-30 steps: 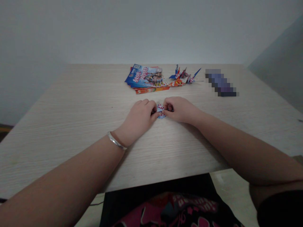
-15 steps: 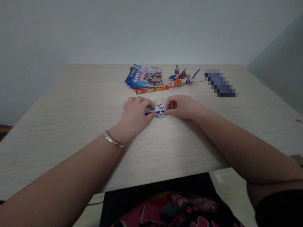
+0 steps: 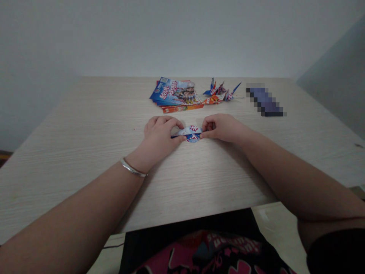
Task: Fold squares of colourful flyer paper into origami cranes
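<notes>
A small folded piece of printed paper, blue, white and red, lies on the wooden table between my two hands. My left hand, with a silver bracelet at its wrist, pinches the paper's left end with curled fingers. My right hand pinches the right end the same way. The paper is stretched out flat between them, low on the tabletop.
Behind my hands lies a stack of printed leaflets. Several folded paper cranes stand to its right. A blurred dark oblong object lies further right. The table's near edge runs just above my lap.
My hands have drawn apart, the left one moving left, and the folded paper between them has spread out longer.
</notes>
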Demonstrator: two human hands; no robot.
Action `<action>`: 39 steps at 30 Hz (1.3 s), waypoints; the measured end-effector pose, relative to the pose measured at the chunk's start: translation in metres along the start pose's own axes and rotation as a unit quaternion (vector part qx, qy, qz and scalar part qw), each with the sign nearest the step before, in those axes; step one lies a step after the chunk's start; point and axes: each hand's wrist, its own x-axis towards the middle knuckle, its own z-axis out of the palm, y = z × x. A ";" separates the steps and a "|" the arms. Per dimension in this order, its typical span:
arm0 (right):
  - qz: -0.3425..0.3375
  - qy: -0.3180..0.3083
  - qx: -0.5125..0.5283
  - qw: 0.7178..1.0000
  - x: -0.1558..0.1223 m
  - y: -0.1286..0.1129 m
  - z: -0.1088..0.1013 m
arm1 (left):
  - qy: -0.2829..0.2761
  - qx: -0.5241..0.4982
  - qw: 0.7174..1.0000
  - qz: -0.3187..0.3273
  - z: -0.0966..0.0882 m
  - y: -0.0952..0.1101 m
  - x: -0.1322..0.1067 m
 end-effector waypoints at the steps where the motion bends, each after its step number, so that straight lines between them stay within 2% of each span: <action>1: -0.001 0.002 -0.001 1.000 0.000 0.000 0.000 | -0.001 0.004 1.000 -0.006 0.000 0.000 0.000; 4: -0.016 0.004 -0.010 1.000 0.000 0.001 -0.001 | 0.011 0.022 1.000 -0.008 -0.003 0.005 -0.003; 7: -0.039 0.001 -0.007 0.999 0.000 0.003 -0.001 | 0.038 0.053 0.995 0.069 -0.011 0.015 -0.005; 9: -0.049 0.008 0.002 0.999 0.001 0.003 -0.001 | 0.012 0.094 0.985 0.145 -0.016 0.022 -0.005; 12: -0.044 0.007 0.024 0.999 0.001 0.003 -0.002 | -0.040 0.150 0.970 0.187 -0.023 0.029 -0.006; 17: -0.082 -0.049 0.063 0.993 -0.004 0.006 -0.004 | -0.046 0.164 0.965 0.201 -0.024 0.029 -0.006; 21: -0.125 -0.060 0.069 0.988 -0.007 0.011 -0.006 | -0.056 0.159 0.965 0.199 -0.020 0.024 -0.006; 23: -0.146 -0.041 0.069 0.986 -0.007 0.014 -0.007 | -0.060 0.158 0.964 0.204 -0.019 0.022 -0.005; 28: -0.236 0.063 0.048 0.968 0.001 0.023 -0.006 | -0.067 0.162 0.951 0.254 -0.017 0.019 -0.005; 32: -0.289 0.075 0.039 0.954 0.006 0.028 -0.003 | -0.071 0.167 0.949 0.256 -0.019 0.019 -0.005; 39: -0.288 0.067 0.012 0.955 0.006 0.027 -0.003 | -0.069 0.173 0.957 0.221 -0.020 0.030 -0.008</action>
